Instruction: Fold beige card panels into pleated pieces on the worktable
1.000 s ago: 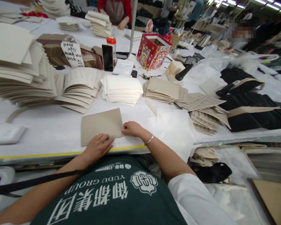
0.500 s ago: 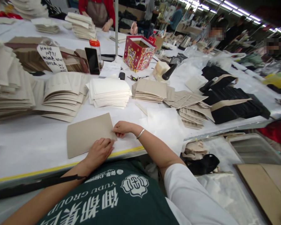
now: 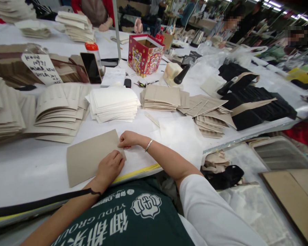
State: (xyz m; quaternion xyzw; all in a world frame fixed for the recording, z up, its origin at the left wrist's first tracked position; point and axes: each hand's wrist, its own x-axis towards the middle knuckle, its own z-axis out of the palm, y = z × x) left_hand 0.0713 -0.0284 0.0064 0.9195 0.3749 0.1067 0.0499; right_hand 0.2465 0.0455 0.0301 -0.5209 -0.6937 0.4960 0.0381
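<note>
A flat beige panel (image 3: 91, 155), roughly rectangular, lies near the table's front edge. At its right edge my right hand (image 3: 128, 139), with a bracelet on the wrist, is closed in a pinch on the panel. My left hand (image 3: 111, 166) rests just below it, fingers curled together and pressed on the panel's lower right corner. The fingertips of both hands are partly hidden. Behind the panel stands a stack of white sheets (image 3: 114, 104), and a stack of beige pieces (image 3: 160, 97) lies to its right.
Curved beige panels (image 3: 59, 109) are piled at the left. A phone (image 3: 91, 67), a red box (image 3: 145, 54) and a foam block with a black handle (image 3: 172, 72) stand farther back. Black fabric pieces (image 3: 256, 109) lie right. A person in red (image 3: 94, 13) stands across the table.
The view has shifted slightly, so the table's contents sit a little farther left. Both hands stay at the panel's right end, with little visible change in their grip.
</note>
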